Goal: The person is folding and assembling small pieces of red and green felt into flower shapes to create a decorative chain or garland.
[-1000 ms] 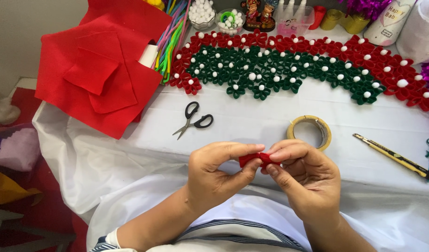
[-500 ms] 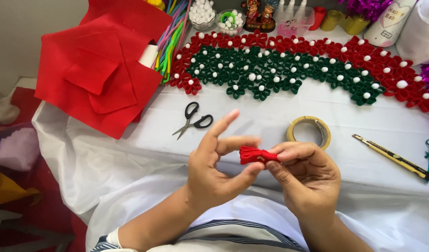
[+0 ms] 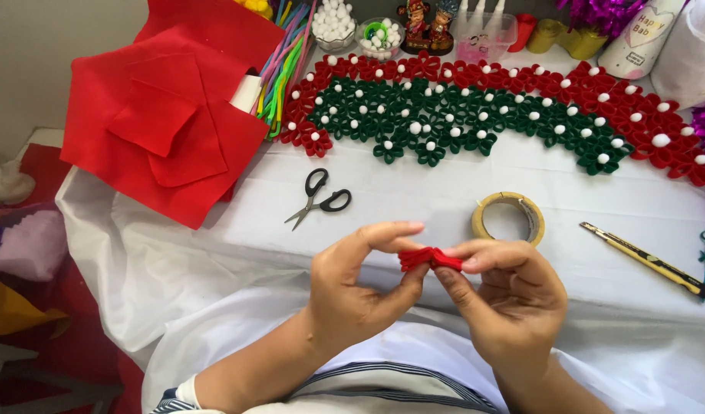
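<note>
Low in the frame's centre, your left hand [image 3: 352, 287] and right hand [image 3: 513, 295] pinch a small folded red felt piece [image 3: 428, 257] between fingertips; just above lie tape roll [image 3: 508, 218] and scissors [image 3: 319, 198].

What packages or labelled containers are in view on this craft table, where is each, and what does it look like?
White labelled tube: far right corner, leaning, with a pink heart and dark lettering.
Clear plastic box: top centre, pink-tinted, white bottle tips above.
Clear tub: top, left of centre, filled with white pompoms.
No signs or screens.
</note>
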